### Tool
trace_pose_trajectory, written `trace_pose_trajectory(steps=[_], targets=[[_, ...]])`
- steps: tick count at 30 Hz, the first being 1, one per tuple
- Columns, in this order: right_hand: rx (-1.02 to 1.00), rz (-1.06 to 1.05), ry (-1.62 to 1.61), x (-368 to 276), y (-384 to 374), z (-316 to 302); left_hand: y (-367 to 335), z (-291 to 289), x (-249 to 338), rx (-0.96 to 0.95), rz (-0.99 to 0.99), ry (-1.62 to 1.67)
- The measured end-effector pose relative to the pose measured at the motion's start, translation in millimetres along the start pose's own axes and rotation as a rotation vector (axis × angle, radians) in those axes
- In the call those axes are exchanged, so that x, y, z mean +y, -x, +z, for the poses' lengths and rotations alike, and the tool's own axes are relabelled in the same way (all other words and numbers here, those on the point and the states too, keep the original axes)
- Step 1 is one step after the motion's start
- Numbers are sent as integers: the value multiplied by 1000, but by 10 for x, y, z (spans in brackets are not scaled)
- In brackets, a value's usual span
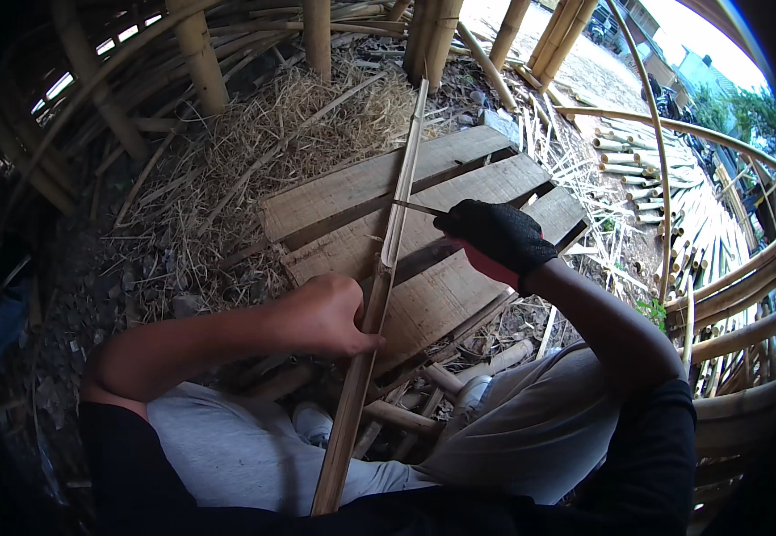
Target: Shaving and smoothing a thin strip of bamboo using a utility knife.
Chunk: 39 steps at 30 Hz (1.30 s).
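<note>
Split bamboo (380, 295): long, tan, far half a pale open channel. Bare left hand (330, 314) clamped on it midway; gloved right hand (499, 239) grips thin blade (420, 209), tip at channel.

Sleeves (651, 447) are dark, trousers (531, 429) grey, glove (508, 234) black.

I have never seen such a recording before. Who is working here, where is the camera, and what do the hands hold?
There is no machine: a person works with their own hands. The single picture comes from a wide camera on the head, looking down, so straight edges bend near the rim. The bare left hand grips a long bamboo piece. The right hand, in a dark glove, holds a thin tool that reaches across to the bamboo. Below is a platform of wooden boards; whether the bamboo touches it is hard to tell. Dry, straw-like scraps lie beyond.
</note>
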State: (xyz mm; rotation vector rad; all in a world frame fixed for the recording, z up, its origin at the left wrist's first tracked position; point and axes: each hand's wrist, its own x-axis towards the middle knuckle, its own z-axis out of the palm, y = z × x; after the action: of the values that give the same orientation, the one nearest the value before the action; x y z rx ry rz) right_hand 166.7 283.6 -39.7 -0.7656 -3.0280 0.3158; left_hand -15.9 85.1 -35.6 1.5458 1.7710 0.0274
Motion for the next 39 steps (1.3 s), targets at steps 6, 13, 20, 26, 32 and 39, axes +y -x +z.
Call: trace_pose_trajectory(steps=[6, 13, 20, 26, 32, 39], targets=[[139, 193, -212, -126, -96, -169, -82, 102, -150, 286, 142, 251], [87, 14, -452, 146, -212, -161, -120, 37, -189, 221, 183, 672], [-164, -241, -329, 233, -265, -159, -100, -82, -284, 231, 427, 306], [90, -522, -166, 495, -430, 56, -82, -213, -327, 30, 480, 551], [141, -218, -401, 351, -486, -3, -202, -272, -601, -65, 435, 1246], [376, -157, -352, 58, -536, -109, 76, 108, -181, 182, 737, -322]])
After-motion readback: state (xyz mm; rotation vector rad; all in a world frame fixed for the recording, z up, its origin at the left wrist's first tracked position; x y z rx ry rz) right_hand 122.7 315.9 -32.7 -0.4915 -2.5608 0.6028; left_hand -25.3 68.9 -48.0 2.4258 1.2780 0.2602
